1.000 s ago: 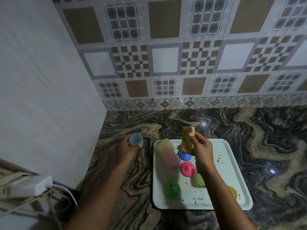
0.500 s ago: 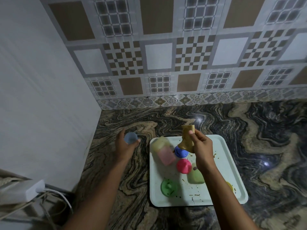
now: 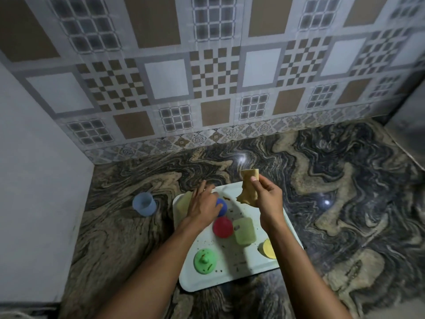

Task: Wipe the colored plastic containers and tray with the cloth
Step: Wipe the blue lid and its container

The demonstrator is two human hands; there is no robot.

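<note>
Right hand (image 3: 268, 199) pinches the cloth (image 3: 247, 189) above the tray (image 3: 230, 275), far end. Left hand (image 3: 203, 207), fingers spread, lies over the dark blue container (image 3: 222, 206) on the tray. Light blue cup (image 3: 144, 203) stands left, on the surface (image 3: 115, 231).

Desk (image 3: 333, 203): lower frame, tiled wall (image 3: 207, 77) behind it.
Tray (image 3: 232, 259): on the desk, lower centre.
Cup (image 3: 144, 204): on the desk, left of the tray.
Knobbed lid (image 3: 205, 260): on the tray's lower left.
Box (image 3: 244, 230): on the tray, right of centre.
Left hand (image 3: 203, 206): over the tray's upper left.
Right hand (image 3: 268, 199): above the tray's upper right, holding the cloth (image 3: 248, 187).
</note>
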